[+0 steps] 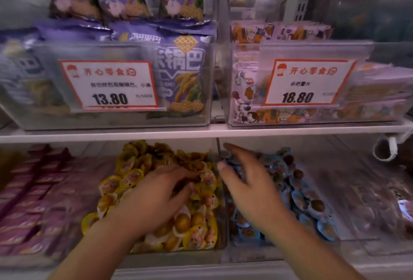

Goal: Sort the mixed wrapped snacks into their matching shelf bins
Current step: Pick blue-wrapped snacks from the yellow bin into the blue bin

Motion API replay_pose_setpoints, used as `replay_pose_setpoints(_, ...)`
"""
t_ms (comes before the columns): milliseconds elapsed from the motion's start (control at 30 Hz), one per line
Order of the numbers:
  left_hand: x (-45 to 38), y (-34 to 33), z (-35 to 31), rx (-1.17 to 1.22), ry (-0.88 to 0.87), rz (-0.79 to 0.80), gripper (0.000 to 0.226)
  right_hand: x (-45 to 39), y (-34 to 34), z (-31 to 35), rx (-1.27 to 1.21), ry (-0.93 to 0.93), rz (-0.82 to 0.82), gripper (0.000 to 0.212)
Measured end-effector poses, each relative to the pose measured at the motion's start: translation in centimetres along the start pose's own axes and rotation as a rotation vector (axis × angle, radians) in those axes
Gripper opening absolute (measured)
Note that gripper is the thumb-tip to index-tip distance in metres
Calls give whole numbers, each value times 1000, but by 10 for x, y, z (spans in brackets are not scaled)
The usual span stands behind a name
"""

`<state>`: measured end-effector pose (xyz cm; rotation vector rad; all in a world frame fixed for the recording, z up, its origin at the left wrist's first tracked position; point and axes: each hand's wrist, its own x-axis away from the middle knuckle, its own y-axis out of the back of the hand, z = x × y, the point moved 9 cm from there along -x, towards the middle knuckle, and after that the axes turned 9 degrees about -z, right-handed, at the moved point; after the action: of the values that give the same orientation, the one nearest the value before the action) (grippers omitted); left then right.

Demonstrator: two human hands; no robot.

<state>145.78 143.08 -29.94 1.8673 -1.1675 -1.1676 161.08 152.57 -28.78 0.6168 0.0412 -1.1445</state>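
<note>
Right now, the yellow-wrapped snacks (201,219) fill the middle bin (178,255) of the lower shelf: small round packets with a yellow rim and a brown ball showing through a clear window. Just right of them, across a clear divider (218,148), the blue-wrapped snacks (308,194) lie in the next bin, same shape but blue-rimmed. Both heaps are too many and too blurred for me to count. On the upper shelf (201,133) I count two clear bins, each with one price card: the card reading 13.80 (109,85) fronts purple rice-crust bags (183,74), the card reading 18.80 (306,83) fronts cartoon-printed packs (245,92). Pink-purple packets (33,201) fill the lower left.

My left hand (156,197) lies palm down on the yellow heap, fingers curled into the packets; whether that grip has closed on one I cannot tell. My right hand (248,181) hovers over the blue heap's left edge by the divider, fingers spread and straight, holding nothing.
</note>
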Motion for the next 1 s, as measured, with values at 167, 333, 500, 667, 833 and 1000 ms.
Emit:
replay_pose_setpoints(167, -14, 34, 28, 70, 105, -143, 26, 17, -37, 4, 93, 59, 64, 57)
replay_pose_setpoints(333, -65, -13, 46, -159, 6, 238, 31, 16, -34, 3, 56, 66, 46, 44)
replay_pose_setpoints(500, -78, -62, 68, -393, -38, 590, 36, 16, -32, 5, 45, 57, 64, 47)
replay_pose_setpoints(667, -74, -26, 96, -259, 219, 342, 13, 17, -32, 5, 38, 60, 64, 52)
replay_pose_setpoints(833, -39, 64, 86, 260, 456, -294, 29, 18, -32, 5, 65, 86, 35, 42)
replay_pose_setpoints(1000, 0, 77, 28, 688, 357, -302, 17, 27, -21, 46, 118, 374, -65, 49)
